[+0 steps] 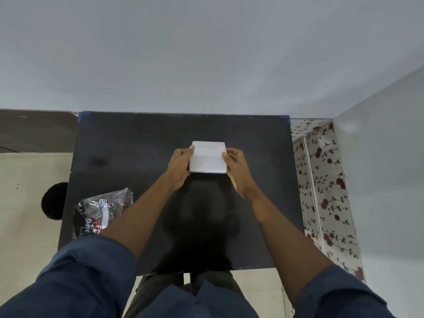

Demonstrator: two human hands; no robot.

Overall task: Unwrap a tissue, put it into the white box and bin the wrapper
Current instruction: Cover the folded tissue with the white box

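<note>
The white box (207, 157) stands on the black table (137, 145), a little beyond its middle. My left hand (180, 167) grips the box's left side and my right hand (237, 168) grips its right side, thumbs at the top edges. A thin slot shows on the box's top face. A crumpled, shiny plastic wrapper (101, 212) printed with "Dove" lies near the table's front left edge, apart from both hands. No loose tissue is visible.
A round black bin (54, 200) stands on the floor just left of the table, beside the wrapper. A pale wall rises behind the table. A floral-patterned surface (325, 191) runs along the right side.
</note>
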